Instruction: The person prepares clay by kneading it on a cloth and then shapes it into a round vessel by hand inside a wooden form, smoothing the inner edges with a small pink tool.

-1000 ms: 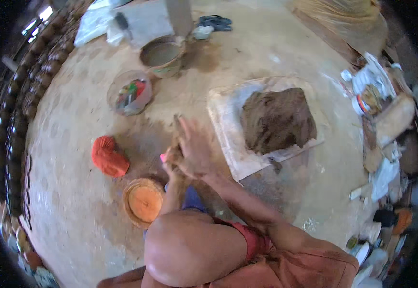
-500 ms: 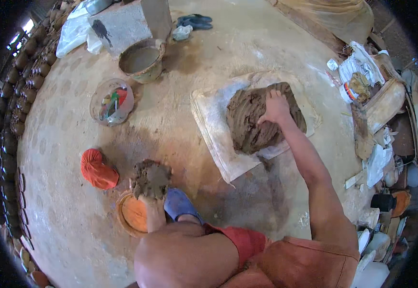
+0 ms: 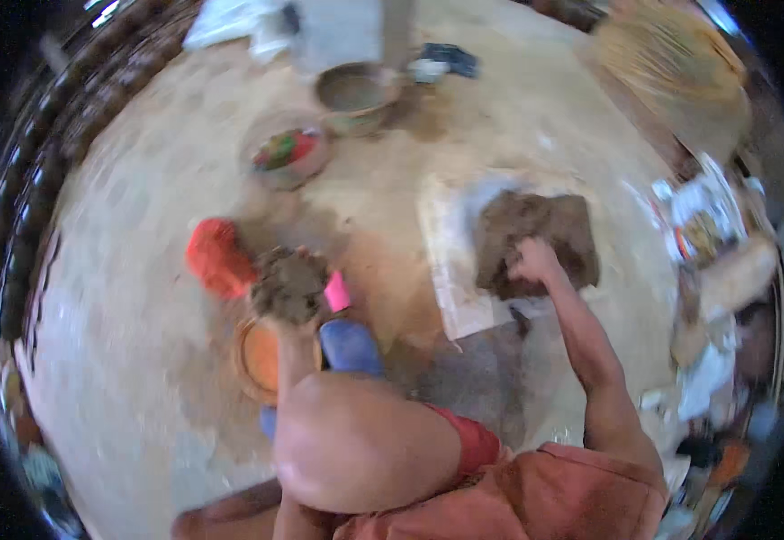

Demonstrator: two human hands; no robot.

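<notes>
My left hand (image 3: pixel 284 324) held a clay lump (image 3: pixel 291 284) while my curled right hand (image 3: pixel 533 260), grip unclear, seemingly dug into the clay slab (image 3: pixel 536 214), next needing a firm pull.

Rough brown clay lump (image 3: pixel 288 286), left of blocky clay slab (image 3: pixel 527 219), on pale sheet (image 3: pixel 459 321)

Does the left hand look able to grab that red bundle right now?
Probably not: the left hand is loaded with dark clay, though the red bundle sits close by.
</notes>
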